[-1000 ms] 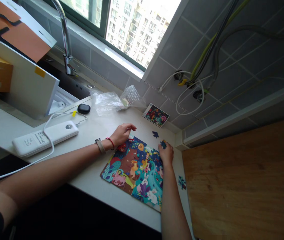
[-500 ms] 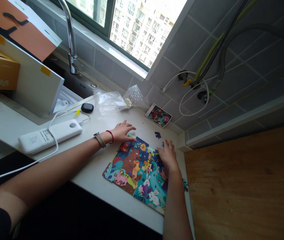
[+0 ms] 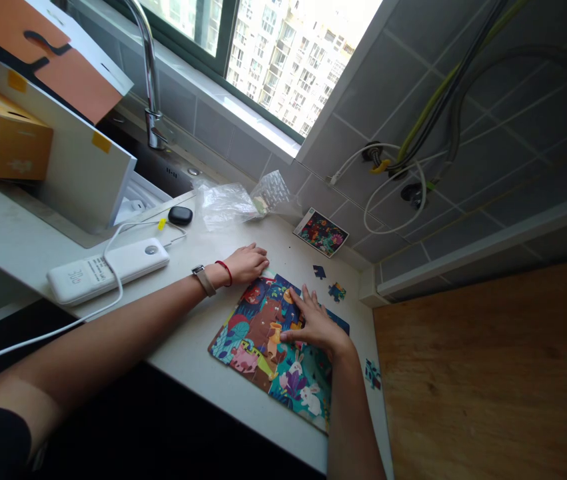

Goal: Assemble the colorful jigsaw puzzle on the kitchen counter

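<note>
A colourful jigsaw puzzle (image 3: 253, 333) with animals lies on the white counter. My right hand (image 3: 313, 323) is spread over its upper middle, fingers apart, holding nothing. My left hand (image 3: 247, 264) rests on the counter at the puzzle's top left corner, its fingers drawn closer together; what is under its fingertips is too small to make out. Loose pieces lie beyond the puzzle: a dark one (image 3: 319, 272) and a blue and yellow one (image 3: 336, 291). More loose pieces (image 3: 372, 374) sit to its right. The picture card (image 3: 321, 232) leans by the tiled wall.
Crumpled clear plastic (image 3: 228, 205) lies behind my left hand. A white power bank (image 3: 108, 270) with a cable and a black case (image 3: 180, 215) are at the left. Boxes stand by the sink. A wooden board (image 3: 483, 360) borders the right.
My right hand has moved left over the puzzle, uncovering the blue and yellow piece. The fingers of my left hand have drawn together. The view has shifted slightly.
</note>
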Tool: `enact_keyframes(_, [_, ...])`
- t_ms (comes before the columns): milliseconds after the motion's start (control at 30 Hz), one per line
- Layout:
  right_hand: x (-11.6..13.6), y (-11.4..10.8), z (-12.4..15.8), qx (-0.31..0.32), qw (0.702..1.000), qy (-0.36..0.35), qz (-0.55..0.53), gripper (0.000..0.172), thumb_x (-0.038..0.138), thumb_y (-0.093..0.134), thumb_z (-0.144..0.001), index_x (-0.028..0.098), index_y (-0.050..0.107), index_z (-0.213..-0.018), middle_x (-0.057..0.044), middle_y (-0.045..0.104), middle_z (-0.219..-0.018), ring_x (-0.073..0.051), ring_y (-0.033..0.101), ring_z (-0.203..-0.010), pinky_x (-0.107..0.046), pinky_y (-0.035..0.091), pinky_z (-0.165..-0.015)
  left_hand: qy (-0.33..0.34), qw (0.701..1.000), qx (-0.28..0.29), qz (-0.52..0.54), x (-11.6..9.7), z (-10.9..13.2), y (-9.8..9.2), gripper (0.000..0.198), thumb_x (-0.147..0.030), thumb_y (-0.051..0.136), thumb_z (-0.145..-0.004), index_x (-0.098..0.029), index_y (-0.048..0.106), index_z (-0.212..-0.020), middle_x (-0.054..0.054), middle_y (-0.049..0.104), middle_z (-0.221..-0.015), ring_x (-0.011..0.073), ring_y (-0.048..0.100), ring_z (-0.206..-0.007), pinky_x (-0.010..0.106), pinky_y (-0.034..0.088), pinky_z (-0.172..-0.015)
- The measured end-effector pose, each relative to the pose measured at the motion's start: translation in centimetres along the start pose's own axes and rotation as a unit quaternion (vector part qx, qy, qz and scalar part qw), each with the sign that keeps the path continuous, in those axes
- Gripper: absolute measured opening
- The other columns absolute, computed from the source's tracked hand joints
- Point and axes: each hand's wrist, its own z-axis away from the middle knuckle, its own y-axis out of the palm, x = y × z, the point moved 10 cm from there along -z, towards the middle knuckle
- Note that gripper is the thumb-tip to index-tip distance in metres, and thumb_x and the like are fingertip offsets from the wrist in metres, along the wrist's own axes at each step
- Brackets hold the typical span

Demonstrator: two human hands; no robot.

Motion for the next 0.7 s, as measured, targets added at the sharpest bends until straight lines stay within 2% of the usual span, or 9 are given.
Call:
enact_keyframes(133, [0.7,-0.1,0.3,-0.003,1.0,0.004,-0.002,0.127,0.064,0.092,-0.062,0.039,0.026,-0.167,-0.013,0.003,-0.179,-0.044,-0.006,-0.163,-0.071,0.006,-0.125,0.009,1.0,-0.006,-0.009,-0.2,0.0,-0.1,0.041,-0.032,0.039,-0.105,-0.021,0.078,-0.1,0.011,0.07,-0.131,0.0274,0.065,-0.116,0.047,0.034,-0.123])
enact_keyframes(500, [1.4,0.6,0.4,0.017,0.999,0.024,0.027,0.129,0.073,0.084,-0.069,0.036,0.012,-0.17,-0.014,-0.004,-0.179,-0.043,-0.012,-0.162,-0.072,0.003,-0.124,0.028,0.999,-0.03,-0.018,-0.6,0.2,-0.4,0.042,-0.035,0.04,-0.106,-0.02,0.078,-0.096,0.011,0.073,-0.119,0.0266,0.064,-0.107,0.042,0.043,-0.11])
enact_keyframes(700, [1.4,1.0,0.3,0.029,0.999,0.034,0.03,0.132,0.08,0.079,-0.07,0.034,0.006,-0.17,-0.012,-0.012,-0.178,-0.042,-0.018,-0.161,-0.071,0.003,-0.125,0.032,0.998,-0.041,-0.018,-0.5,0.1,-0.2,0.038,-0.035,0.042,-0.106,-0.023,0.077,-0.094,0.008,0.073,-0.112,0.0242,0.063,-0.105,0.04,0.041,-0.111])
